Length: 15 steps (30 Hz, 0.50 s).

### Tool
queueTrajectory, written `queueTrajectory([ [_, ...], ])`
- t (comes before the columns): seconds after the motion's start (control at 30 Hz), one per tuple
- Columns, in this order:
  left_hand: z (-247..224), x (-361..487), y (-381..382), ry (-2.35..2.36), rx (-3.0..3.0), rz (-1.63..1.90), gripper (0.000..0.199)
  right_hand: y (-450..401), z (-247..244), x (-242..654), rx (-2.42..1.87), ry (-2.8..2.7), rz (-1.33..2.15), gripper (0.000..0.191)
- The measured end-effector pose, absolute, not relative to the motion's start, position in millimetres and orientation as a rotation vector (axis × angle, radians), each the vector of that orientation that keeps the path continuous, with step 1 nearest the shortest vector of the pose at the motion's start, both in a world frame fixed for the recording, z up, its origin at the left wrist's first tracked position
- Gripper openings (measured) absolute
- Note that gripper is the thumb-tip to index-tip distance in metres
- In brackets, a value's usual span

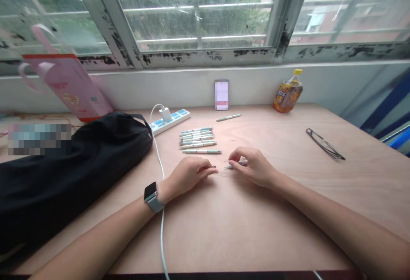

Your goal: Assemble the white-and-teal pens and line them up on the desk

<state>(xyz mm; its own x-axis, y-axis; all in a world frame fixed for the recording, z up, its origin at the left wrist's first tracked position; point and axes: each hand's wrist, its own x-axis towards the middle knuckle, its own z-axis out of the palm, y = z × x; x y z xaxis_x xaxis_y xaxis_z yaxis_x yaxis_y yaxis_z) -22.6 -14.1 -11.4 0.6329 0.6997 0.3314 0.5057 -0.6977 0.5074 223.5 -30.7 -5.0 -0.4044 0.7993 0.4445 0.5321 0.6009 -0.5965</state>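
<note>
My left hand (191, 173), with a watch (151, 195) on its wrist, pinches a small metallic pen tip piece (214, 166) between thumb and fingers. Across a small gap, my right hand (253, 167) holds a pen body (242, 162) low over the table, its thin end pointing left. What lies inside the right fingers is partly hidden. Beyond my left hand, several pens (197, 137) lie side by side in a stack of rows, and one pen (202, 152) lies nearest to me. Another pen (228, 118) rests farther back, below the phone.
A phone (222, 95) leans on the wall. A power strip (173, 121) with a white cable (162, 228) and a black bag (83, 160) are at left, a pink bag (73, 86) behind. At right are a bottle (288, 93) and glasses (325, 144).
</note>
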Motion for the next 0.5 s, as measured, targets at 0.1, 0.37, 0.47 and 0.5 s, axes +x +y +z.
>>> queueTrajectory([
  [0.1, -10.4, -21.5, -15.1, 0.949, 2.473, 0.718, 0.041, -34.4, -4.3, 219.2, -1.007, -2.123, 0.489, 0.008],
  [0.37, -11.0, -20.2, -18.3, 0.863, 2.659, 0.635, 0.043, -41.3, -6.4, 210.5, -0.954, -2.154, 0.465, 0.007],
  [0.47, -12.3, -20.6, -18.6, 0.867, 2.676, 0.651, 0.042, -40.7, -9.1, 210.7, -0.895, -2.195, 0.433, 0.006],
  [0.5, -12.6, -20.8, -18.5, 0.868, 2.665, 0.658, 0.04, -40.3, -10.0, 210.9, -0.88, -2.214, 0.416, 0.005],
])
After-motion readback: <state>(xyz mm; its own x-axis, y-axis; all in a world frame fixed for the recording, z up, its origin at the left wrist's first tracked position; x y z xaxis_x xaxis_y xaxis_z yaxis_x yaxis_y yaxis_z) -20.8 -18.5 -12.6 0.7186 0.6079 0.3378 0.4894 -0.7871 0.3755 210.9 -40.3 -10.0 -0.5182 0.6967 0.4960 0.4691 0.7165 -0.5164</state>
